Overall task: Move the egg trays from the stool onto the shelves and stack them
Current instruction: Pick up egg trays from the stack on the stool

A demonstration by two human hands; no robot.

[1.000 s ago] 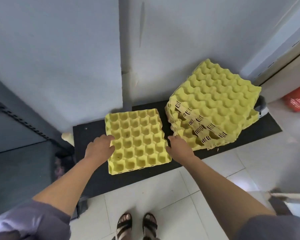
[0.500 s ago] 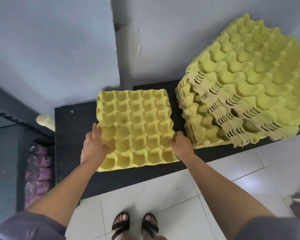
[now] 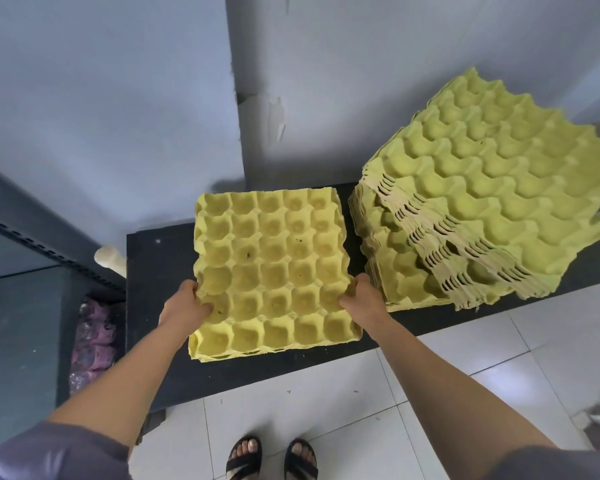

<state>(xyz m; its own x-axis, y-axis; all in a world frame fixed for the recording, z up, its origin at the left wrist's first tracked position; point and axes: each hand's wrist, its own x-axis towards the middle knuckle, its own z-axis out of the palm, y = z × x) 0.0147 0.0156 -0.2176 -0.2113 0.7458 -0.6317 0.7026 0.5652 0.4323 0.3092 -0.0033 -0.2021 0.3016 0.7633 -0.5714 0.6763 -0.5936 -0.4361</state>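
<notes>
Two hands are on the thin stack of yellow egg trays [image 3: 274, 271], one at each side edge, toward its near end. My left hand [image 3: 184, 306] grips the left edge with the thumb lying in a cup on top. My right hand [image 3: 364, 299] grips the right edge the same way. The fingers below the trays are hidden. The stack is only a few trays thick, cups facing up, and it sits over the left half of the black stool [image 3: 153, 271]. I cannot tell whether its underside touches the stool or is just clear of it.

Just beside it on the right, with a narrow gap, stands the tall pile of egg trays [image 3: 482, 216]. The pile is out of line: its upper trays are turned and tilted against the lower ones, and the edges fan out.

Behind the stool is a pale grey wall [image 3: 101, 98] with a corner post. To the left stands a dark metal shelf frame [image 3: 32, 233], with a purple bundle [image 3: 94, 344] low beside it. A cream cylinder [image 3: 110, 261] shows at the stool's left edge. The floor [image 3: 326, 410] is white tile, and my black sandals [image 3: 245, 459] are on it.
</notes>
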